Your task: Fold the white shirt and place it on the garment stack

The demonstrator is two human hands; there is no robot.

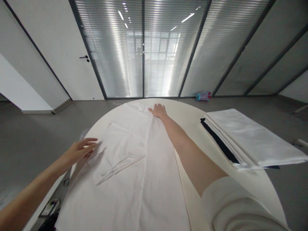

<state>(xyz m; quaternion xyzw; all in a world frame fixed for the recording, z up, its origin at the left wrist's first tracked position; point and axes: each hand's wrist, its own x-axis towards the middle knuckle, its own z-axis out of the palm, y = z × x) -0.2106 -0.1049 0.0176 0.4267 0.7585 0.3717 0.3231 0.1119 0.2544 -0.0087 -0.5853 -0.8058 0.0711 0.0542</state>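
Note:
A long white garment [125, 179], like a coat, lies spread lengthwise on a round cream table [190, 110]. Its collar end is at the far side. A seam runs down its length, and slanted creases cross the middle. My right hand [158, 111] rests flat at the garment's far end, palm down with fingers spread. At the garment's left edge, my left hand [83, 148] is held with its fingers stretched out and slightly parted. Whether its fingertips touch the cloth I cannot tell.
A folded stack of white cloth [255, 138], with a dark layer [220, 142] in it, lies on the table's right and overhangs the edge. A blue and red object [203, 96] is on the floor by the glass partition [161, 64]. Several dark items [50, 208] show below the table's left edge.

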